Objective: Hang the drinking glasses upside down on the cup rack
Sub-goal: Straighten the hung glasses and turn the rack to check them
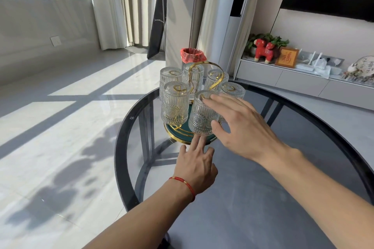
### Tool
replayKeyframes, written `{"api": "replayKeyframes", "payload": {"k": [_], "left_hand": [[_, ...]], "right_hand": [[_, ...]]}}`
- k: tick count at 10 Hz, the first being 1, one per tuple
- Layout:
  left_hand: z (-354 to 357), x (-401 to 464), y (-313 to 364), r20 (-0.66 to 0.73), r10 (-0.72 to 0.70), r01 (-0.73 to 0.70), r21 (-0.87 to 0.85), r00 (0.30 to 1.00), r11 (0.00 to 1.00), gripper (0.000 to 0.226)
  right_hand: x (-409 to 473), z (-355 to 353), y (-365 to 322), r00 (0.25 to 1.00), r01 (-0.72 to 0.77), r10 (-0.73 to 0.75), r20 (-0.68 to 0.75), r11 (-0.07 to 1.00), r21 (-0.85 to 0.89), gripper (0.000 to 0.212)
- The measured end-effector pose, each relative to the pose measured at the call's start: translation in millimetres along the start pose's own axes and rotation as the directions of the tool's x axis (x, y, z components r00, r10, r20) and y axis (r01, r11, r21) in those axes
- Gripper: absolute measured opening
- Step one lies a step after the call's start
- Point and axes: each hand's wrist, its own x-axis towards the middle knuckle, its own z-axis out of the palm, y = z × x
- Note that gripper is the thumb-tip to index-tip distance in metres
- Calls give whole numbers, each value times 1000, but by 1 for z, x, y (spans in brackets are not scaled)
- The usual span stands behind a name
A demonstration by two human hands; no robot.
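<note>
Two bare forearms reach from 6 o'clock across a round smoked-glass counter (263,198) with a dark rim. The left hand (197,164), a red string bracelet (185,185) at its wrist, lies open with fingers spread and pointing toward 12 o'clock, its fingertips at the gold edge of the cup rack (189,137); it holds nothing. The right hand (242,125), entering from 4 o'clock, is loosely open, its fingers resting on the upturned base and its thumb against the side of the nearest glass (202,115), which hangs mouth-down on the rack. Five more ribbed drinking glasses (175,103) hang inverted around the rack's looping gold handle (206,70), above its green tray. Beyond, at 12 o'clock, stands a bin with a red liner (193,54). At 2 o'clock a low shelf (283,75) carries a red toy animal (264,50) and a framed plaque (287,57).
</note>
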Motion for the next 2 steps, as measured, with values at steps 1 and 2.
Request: {"api": "replayKeyframes", "payload": {"k": [1, 2], "left_hand": [[1, -7, -2, 44, 15, -13, -37, 999, 999, 43], [-2, -14, -6, 61, 32, -27, -84, 998, 996, 46]], "right_hand": [[-5, -3, 0, 1000, 12, -12, -8, 1000, 25, 56], [-14, -10, 3, 999, 9, -9, -33, 1000, 22, 56]]}}
